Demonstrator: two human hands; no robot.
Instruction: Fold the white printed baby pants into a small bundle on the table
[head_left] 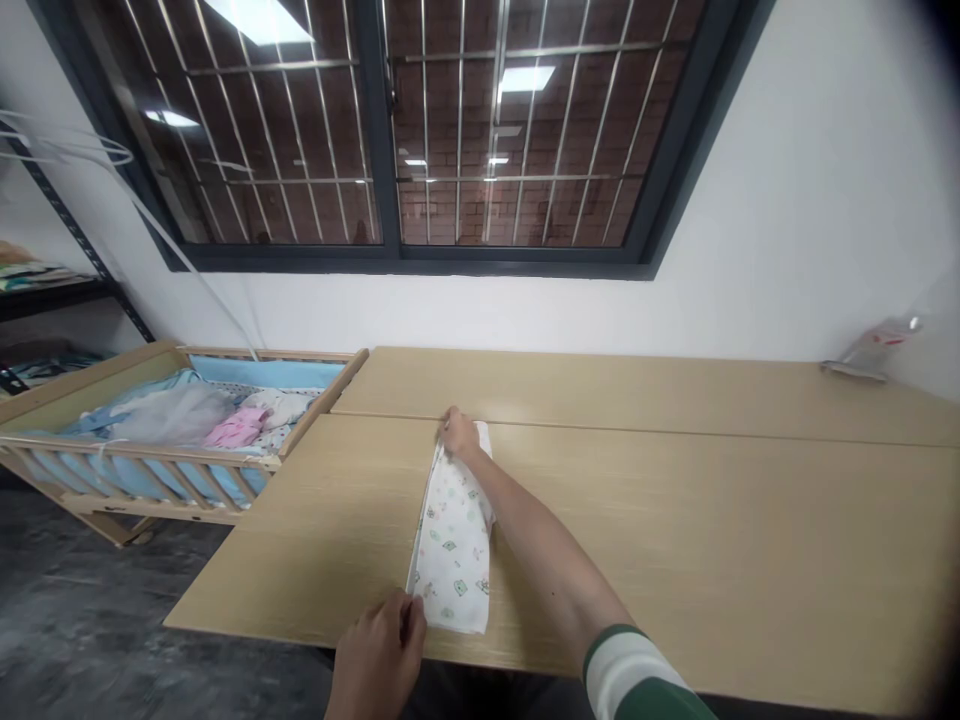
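Note:
A white cloth with small green and pink prints lies folded into a long strip on the wooden table. My right hand reaches across and pinches its far left corner, close to the seam in the tabletop. At the near end, my left hand is closed on the cloth's near left corner, by the table's front edge. Between the two hands the cloth's left edge runs straight. Part of its right side is hidden behind my right forearm.
To the left stands a wooden crib with blue lining, holding a pink cloth and white netting. A clear plastic bag sits at the table's back right. A barred window is above, shelves far left.

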